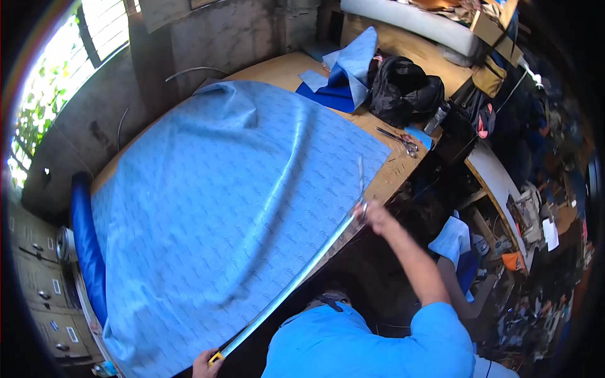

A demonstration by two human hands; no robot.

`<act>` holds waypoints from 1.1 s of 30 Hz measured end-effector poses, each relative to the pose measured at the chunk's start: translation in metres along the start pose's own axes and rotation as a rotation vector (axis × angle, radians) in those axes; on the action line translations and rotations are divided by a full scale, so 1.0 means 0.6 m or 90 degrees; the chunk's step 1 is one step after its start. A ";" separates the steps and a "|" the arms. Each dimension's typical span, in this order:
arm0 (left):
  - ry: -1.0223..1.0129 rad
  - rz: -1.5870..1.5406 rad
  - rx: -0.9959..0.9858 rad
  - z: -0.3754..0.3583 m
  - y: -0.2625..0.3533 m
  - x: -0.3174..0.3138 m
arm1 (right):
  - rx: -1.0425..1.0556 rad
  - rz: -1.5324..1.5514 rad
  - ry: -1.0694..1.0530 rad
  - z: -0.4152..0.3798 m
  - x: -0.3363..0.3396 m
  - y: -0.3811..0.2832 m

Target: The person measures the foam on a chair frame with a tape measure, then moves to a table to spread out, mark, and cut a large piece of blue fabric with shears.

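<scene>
From my remote seat I see a wooden desk (287,66), mostly covered by a broad blue printed fabric sheet (220,176) that reaches its near right edge. I judge the sheet light for its area, limp and hard to damage except by creasing; it rises in soft ridges, and its sheen suggests a slightly slippery face. I'd take it by two well-spaced corners, or smooth it with a flat palm. The shiny dark-blue roll (90,252) along the left end looks denser, best carried from both ends. A pale measuring tape (252,326) runs along the near right edge, probably springy and easily kinked. My right grip (375,217), blurred, is closed around a slim metal tool (361,170), likely scissors; whether it also pins the tape, I cannot tell. My left grip (205,365) is wrapped round the tape's yellow case (216,359), the sturdier handhold.
</scene>
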State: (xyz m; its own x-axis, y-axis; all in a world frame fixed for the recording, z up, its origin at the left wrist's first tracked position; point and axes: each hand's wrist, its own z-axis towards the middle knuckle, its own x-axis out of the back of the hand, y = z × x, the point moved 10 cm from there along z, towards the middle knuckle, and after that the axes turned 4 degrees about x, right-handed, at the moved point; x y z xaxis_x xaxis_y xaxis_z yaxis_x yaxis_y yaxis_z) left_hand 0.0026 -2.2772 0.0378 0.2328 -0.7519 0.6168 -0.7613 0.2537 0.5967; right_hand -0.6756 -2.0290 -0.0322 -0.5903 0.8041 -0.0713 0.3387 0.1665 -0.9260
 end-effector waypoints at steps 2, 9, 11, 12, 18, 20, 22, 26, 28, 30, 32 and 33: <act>0.002 0.059 0.058 -0.022 -0.015 0.046 | 0.056 -0.016 0.075 0.069 0.086 -0.055; -0.046 0.128 0.063 0.045 0.027 0.026 | 0.204 -0.100 0.323 0.139 0.232 -0.205; 0.017 0.185 -0.031 0.087 0.060 -0.004 | 0.226 -0.256 0.409 0.094 0.239 -0.216; 0.022 0.186 -0.016 0.107 0.080 -0.022 | 0.231 -0.332 0.473 0.050 0.223 -0.217; 0.035 0.196 -0.039 0.239 0.075 -0.126 | 0.336 -0.319 0.398 -0.098 0.118 0.014; 0.051 0.201 -0.016 0.254 0.143 -0.121 | 0.259 -0.282 0.344 -0.164 0.060 0.075; 0.057 0.190 -0.011 0.279 0.168 -0.122 | 0.176 -0.293 0.298 -0.204 0.024 0.154; 0.055 0.195 -0.059 0.325 0.176 -0.147 | 0.107 -0.340 0.200 -0.266 -0.036 0.215; 0.060 0.183 -0.062 0.333 0.187 -0.150 | 0.086 -0.398 0.166 -0.302 -0.066 0.186; 0.063 0.184 -0.045 0.338 0.194 -0.152 | 0.108 -0.441 0.141 -0.313 -0.084 0.180; 0.061 0.180 -0.029 0.341 0.191 -0.156 | 0.092 -0.464 0.104 -0.322 -0.097 0.178; 0.047 0.190 -0.052 0.348 0.198 -0.159 | 0.078 -0.473 0.084 -0.321 -0.103 0.179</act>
State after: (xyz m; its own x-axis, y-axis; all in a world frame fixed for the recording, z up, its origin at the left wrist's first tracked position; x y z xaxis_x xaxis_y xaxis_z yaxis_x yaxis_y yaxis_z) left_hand -0.2366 -2.3024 -0.0573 0.0515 -0.5919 0.8043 -0.7525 0.5065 0.4209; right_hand -0.4617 -1.9509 -0.0559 -0.5360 0.5685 0.6240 -0.2015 0.6317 -0.7486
